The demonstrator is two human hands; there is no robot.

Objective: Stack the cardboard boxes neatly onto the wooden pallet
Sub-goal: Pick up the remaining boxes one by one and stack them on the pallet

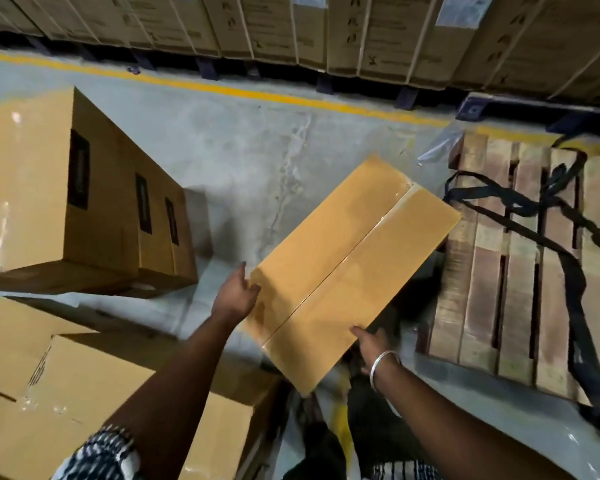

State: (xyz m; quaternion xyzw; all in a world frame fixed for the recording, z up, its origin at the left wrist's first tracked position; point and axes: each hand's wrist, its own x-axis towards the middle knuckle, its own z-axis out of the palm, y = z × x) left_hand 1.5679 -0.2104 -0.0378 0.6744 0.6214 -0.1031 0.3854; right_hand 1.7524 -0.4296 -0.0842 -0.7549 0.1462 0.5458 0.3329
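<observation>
I hold a taped brown cardboard box (350,268) in the air at the centre of the view, its long side tilted toward the upper right. My left hand (236,292) presses against its near left side. My right hand (373,344), with a metal bangle on the wrist, grips its near right edge from below. The box's far corner reaches over the left edge of the wooden pallet (492,271), which lies on the floor at the right with no boxes on it. A black strap (548,209) lies loose across the pallet's slats.
A stack of cardboard boxes (84,202) stands on the left, and more boxes (66,386) sit at the lower left. A row of tall cartons (326,29) lines the back beyond a yellow floor line (222,88). Bare concrete floor lies between.
</observation>
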